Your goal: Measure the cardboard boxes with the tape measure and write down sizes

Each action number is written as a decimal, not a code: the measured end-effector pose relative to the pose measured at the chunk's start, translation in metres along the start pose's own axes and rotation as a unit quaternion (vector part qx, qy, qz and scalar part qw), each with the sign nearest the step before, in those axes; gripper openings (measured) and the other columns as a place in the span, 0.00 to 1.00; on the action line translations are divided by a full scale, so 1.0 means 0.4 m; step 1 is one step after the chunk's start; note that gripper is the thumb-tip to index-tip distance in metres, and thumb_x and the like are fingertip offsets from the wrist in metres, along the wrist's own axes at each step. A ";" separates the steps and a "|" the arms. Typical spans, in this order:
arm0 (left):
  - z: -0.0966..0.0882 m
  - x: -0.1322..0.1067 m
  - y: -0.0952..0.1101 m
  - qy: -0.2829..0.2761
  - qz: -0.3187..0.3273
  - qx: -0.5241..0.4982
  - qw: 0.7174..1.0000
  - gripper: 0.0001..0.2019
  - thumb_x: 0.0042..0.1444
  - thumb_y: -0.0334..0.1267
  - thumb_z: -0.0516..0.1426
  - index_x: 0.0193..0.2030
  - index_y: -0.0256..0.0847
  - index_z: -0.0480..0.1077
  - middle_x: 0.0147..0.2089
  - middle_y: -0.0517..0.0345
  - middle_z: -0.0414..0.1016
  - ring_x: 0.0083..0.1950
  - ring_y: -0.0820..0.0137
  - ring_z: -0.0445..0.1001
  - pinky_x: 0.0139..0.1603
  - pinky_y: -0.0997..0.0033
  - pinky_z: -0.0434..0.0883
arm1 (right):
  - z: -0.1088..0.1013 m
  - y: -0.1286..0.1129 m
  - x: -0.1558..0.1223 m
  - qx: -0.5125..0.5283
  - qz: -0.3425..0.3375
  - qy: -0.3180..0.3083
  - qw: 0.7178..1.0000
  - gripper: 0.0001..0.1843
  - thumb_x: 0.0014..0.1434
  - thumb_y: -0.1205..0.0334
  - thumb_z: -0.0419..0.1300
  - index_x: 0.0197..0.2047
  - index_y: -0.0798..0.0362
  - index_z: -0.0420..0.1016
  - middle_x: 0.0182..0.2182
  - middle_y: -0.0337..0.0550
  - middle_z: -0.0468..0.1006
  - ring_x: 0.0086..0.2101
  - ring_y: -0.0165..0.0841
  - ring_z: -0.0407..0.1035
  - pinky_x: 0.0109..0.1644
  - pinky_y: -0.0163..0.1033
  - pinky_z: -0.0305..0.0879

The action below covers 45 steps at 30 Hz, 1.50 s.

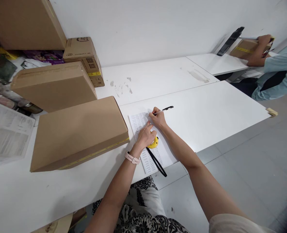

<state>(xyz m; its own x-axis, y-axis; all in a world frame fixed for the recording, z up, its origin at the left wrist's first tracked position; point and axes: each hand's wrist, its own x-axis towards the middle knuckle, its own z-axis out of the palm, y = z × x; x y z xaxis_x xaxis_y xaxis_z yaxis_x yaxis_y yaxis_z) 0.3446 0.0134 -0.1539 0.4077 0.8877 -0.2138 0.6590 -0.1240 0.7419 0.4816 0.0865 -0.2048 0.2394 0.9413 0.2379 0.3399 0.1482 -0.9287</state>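
My right hand [158,118] grips a black pen [166,108] with its tip on a printed sheet of paper [140,121] lying on the white table [206,113]. My left hand [145,136], with a pink watch on its wrist, is curled over a yellow tape measure [154,143] resting on the same sheet. A black strap [156,162] trails from the tape measure toward the table's near edge. A large flat cardboard box [78,132] lies just left of the paper.
More cardboard boxes [53,85] are stacked at the back left, with papers [7,129] and clutter beside them. At the far right another person's arm [260,51] holds a box [245,48] on a second table. Grey tiled floor lies to the right.
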 end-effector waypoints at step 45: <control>0.003 0.004 -0.006 -0.001 0.001 -0.016 1.000 0.27 0.61 0.35 0.49 0.64 0.28 0.70 0.77 0.42 0.51 0.74 0.55 0.59 0.72 0.63 0.56 | -0.001 0.000 0.001 0.003 0.021 0.015 1.000 0.12 0.47 0.63 0.56 0.23 0.49 0.53 0.20 0.31 0.53 0.24 0.28 0.47 0.29 0.37 0.44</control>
<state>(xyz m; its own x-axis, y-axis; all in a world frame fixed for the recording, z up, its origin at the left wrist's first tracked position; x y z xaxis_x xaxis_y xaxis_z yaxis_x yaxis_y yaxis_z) 0.3444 0.0144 -0.1569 0.4112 0.8861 -0.2138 0.6375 -0.1119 0.7622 0.4821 0.0866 -0.2044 0.2815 0.9370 0.2067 0.3242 0.1098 -0.9396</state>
